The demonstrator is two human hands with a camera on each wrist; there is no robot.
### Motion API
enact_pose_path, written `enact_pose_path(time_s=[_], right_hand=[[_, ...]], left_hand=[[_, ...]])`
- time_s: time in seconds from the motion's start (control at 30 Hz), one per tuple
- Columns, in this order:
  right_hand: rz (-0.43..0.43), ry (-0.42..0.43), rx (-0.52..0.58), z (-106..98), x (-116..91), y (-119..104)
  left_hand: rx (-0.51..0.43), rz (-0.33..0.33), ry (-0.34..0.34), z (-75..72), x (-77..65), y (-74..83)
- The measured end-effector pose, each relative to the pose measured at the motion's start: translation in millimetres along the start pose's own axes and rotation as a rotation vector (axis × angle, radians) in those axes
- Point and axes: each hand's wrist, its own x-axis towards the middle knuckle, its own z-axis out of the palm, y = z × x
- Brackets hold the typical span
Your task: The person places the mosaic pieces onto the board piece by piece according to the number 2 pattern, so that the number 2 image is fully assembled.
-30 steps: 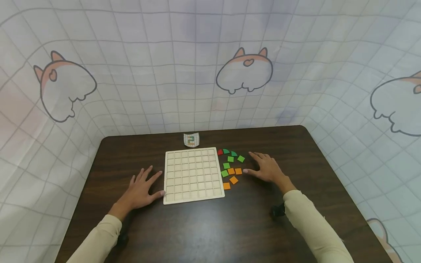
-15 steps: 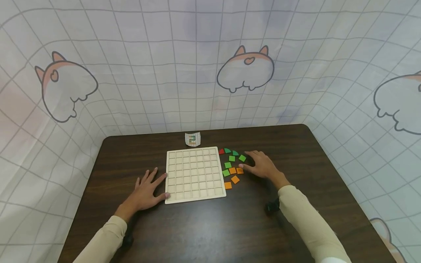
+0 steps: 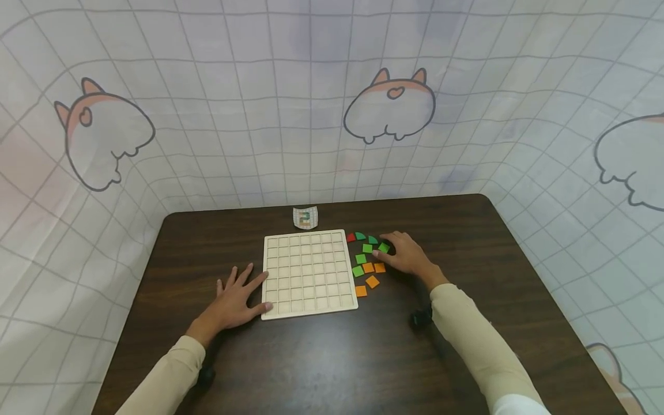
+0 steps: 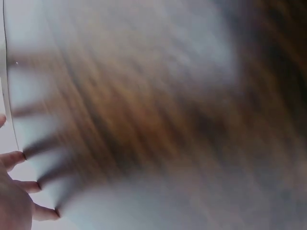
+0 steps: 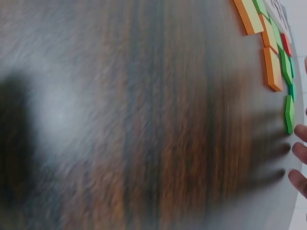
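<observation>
A pale wooden grid board lies on the dark table. At its left edge my left hand is spread, its thumb and index fingertips touching the rim. My right hand is over the far-right green square tile, with thumb and fingers on either side of it and no grip visible. In the right wrist view that green tile lies flat beside my fingertips. More green tiles, several orange square tiles, a red piece and dark green quarter-round pieces lie right of the board.
A small paper card with a coloured pattern lies behind the board. The dark wooden table extends in front. A white curtain with grid lines and animal drawings hangs around its back and sides.
My right hand has moved left over the far-right green tile. My left hand has slid slightly right, its thumb and index finger now on the board's edge. The head view has shifted a little.
</observation>
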Motion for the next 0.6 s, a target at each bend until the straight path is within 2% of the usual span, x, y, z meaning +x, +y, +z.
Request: enact_pose_path(time_s=[0.33, 0.6], right_hand=[[0.028, -0.007, -0.03, 6, 15, -8], [0.024, 0.005, -0.018, 11, 21, -13]], left_hand=[[-0.076, -0.029, -0.012, -5.5, 3.3, 5.0], [-0.115, -0.061, -0.052, -8.5, 6.9, 7.2]])
